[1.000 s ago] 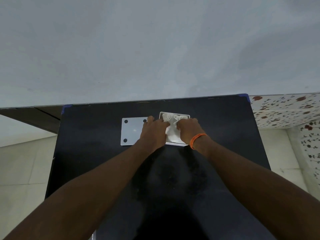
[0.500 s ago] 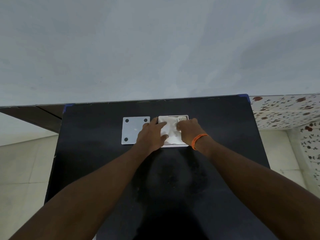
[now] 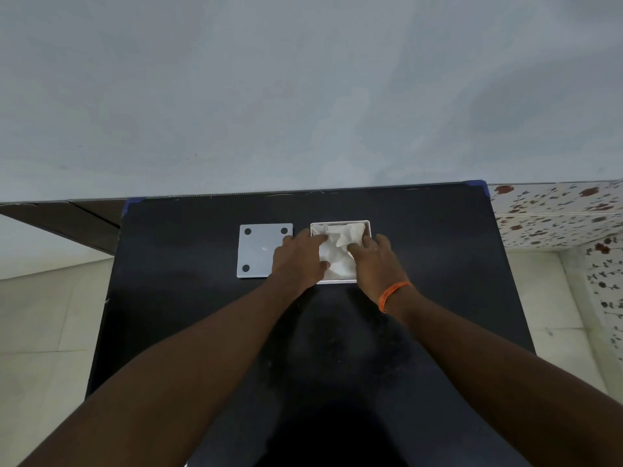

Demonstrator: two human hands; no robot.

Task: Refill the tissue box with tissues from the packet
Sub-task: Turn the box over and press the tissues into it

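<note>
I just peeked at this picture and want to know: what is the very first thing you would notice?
Two bare hands meet over a small white square box near the far middle of the black table, the left hand and right hand pressing crumpled white tissues down into it. A thin orange band circles the right wrist. Just left of the box lies a flat pale grey square plate with dark round dots.

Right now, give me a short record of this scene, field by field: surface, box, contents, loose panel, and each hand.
surface: black table
box: white tissue box, open-topped
contents: crumpled white tissues inside the box
loose panel: flat white panel with dark round pads, left of the box
left hand: pressing on the tissues
right hand: pressing on the tissues
</note>
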